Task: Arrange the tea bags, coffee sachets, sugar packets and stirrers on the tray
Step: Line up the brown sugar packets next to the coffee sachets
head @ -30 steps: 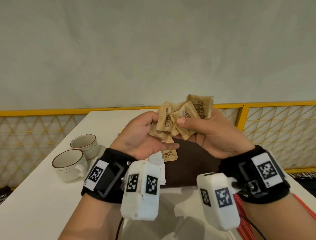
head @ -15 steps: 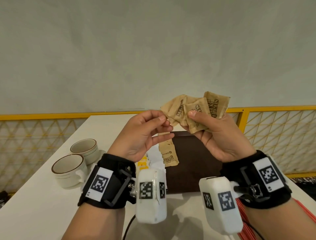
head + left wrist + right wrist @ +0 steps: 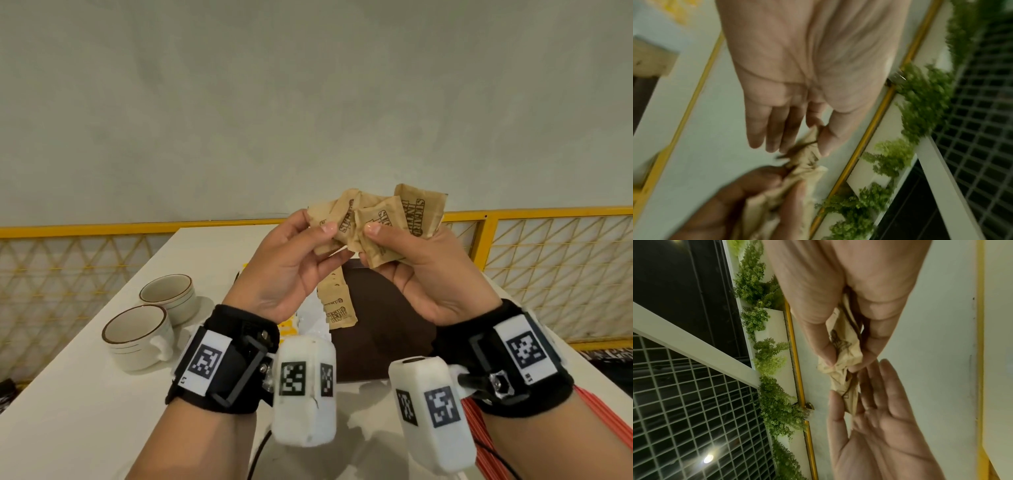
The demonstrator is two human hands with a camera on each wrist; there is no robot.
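Note:
Several brown sugar packets (image 3: 383,219) are fanned out in the air above the dark brown tray (image 3: 383,318). My right hand (image 3: 371,240) grips the right side of the fan, thumb on the front packet. My left hand (image 3: 325,236) pinches the left packets between thumb and fingers. In the left wrist view, the left hand (image 3: 818,138) pinches a packet edge (image 3: 809,146). The right wrist view shows the right hand (image 3: 840,360) clamping the bundle (image 3: 844,344). A few more sugar packets (image 3: 337,308) lie along the tray's left edge. Red stirrers (image 3: 479,431) lie at the lower right.
Two white cups with brown rims (image 3: 168,296) (image 3: 137,337) stand on the white table (image 3: 85,394) at the left. Yellow sachets (image 3: 287,329) peek out behind my left wrist. A yellow lattice railing (image 3: 548,274) runs behind the table.
Both hands have risen with the fan of packets. The left hand let go for a moment and now pinches the left packets again.

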